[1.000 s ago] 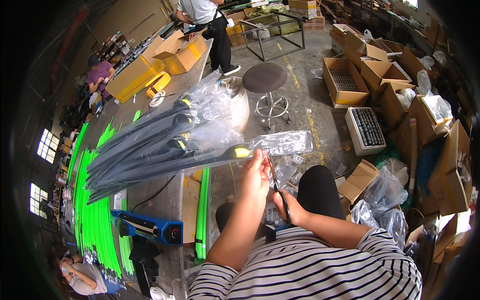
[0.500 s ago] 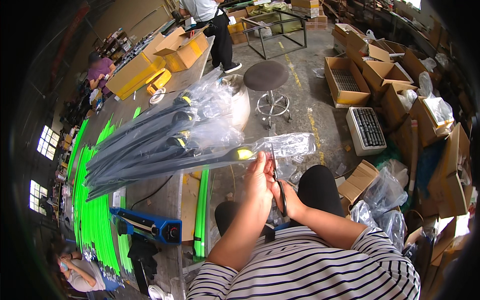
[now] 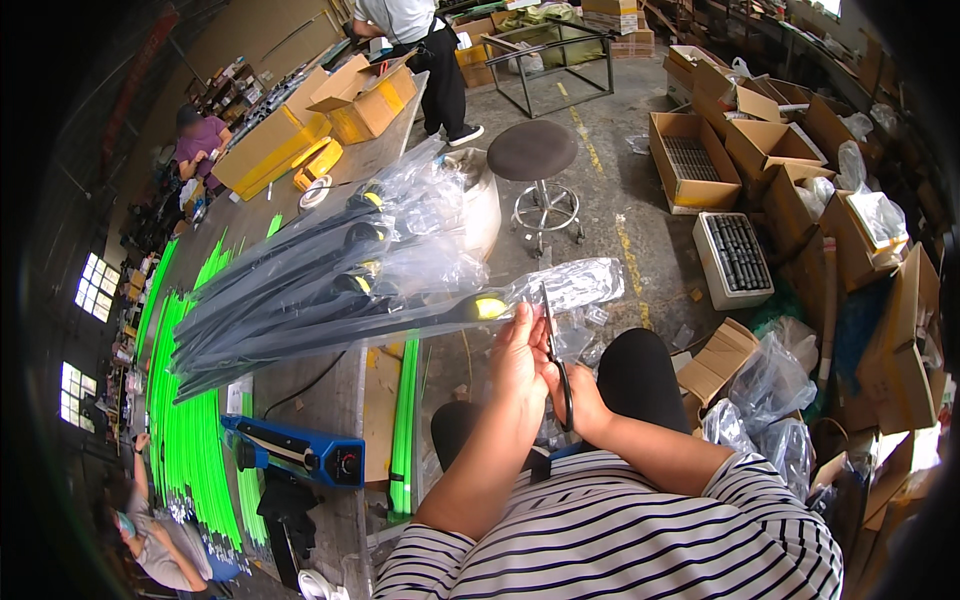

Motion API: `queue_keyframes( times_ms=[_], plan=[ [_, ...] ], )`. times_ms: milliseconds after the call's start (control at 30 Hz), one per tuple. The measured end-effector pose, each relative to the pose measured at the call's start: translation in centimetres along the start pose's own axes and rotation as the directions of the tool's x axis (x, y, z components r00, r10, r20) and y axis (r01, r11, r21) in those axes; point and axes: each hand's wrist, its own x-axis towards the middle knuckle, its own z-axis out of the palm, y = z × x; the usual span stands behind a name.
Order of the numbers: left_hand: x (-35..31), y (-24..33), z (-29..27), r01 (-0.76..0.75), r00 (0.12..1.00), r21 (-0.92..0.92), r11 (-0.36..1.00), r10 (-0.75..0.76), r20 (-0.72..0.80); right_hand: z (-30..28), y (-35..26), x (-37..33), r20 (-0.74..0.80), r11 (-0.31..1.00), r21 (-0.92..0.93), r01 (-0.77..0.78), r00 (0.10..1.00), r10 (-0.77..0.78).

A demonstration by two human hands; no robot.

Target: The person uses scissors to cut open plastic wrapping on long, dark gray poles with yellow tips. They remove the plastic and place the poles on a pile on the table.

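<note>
The left hand [image 3: 520, 355] is gripping a long bagged black rod [image 3: 400, 325] jutting off the bench's [image 3: 300, 375] near edge, while the right hand [image 3: 580, 400] is holding scissors [image 3: 553, 350] against its clear bag end [image 3: 575, 283].

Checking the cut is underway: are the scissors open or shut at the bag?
Open. The scissors in the right hand show blades parted slightly at the clear plastic bag, which the left hand steadies.

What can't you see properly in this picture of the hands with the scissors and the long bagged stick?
- Head view: the right hand is mostly behind the left hand, so its fingers on the black-handled scissors stay hidden.
- The long dark rod in a clear plastic bag: the glossy bag blurs its shape.
- Small dark parts in the white crate: too small to tell.
- Person's legs: covered by the striped shirt.
</note>
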Motion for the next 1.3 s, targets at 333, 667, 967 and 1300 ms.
queue_keyframes(
  times_ms=[333,667,967,1300],
  plan=[
    [0.0,-0.2,-0.2,-0.022,1.000,-0.032,0.999,0.022,-0.006,-0.7,0.0,0.6,0.057,1.000,-0.012,0.006,0.998,-0.006],
    [-0.1,0.1,-0.3,0.047,0.999,-0.014,0.999,-0.047,0.017,-1.1,-0.6,0.9,-0.002,0.999,-0.010,-0.040,0.999,0.040],
    [0.1,-0.4,-0.5,-0.038,0.999,-0.064,0.997,0.040,0.035,-2.1,-1.3,1.5,0.068,0.997,-0.064,-0.049,0.996,0.054],
    [-0.5,-0.1,-0.2,-0.021,0.998,-0.025,0.999,0.023,0.055,-2.6,-0.3,1.8,0.031,0.966,0.152,-0.211,0.977,0.209]
  ],
)
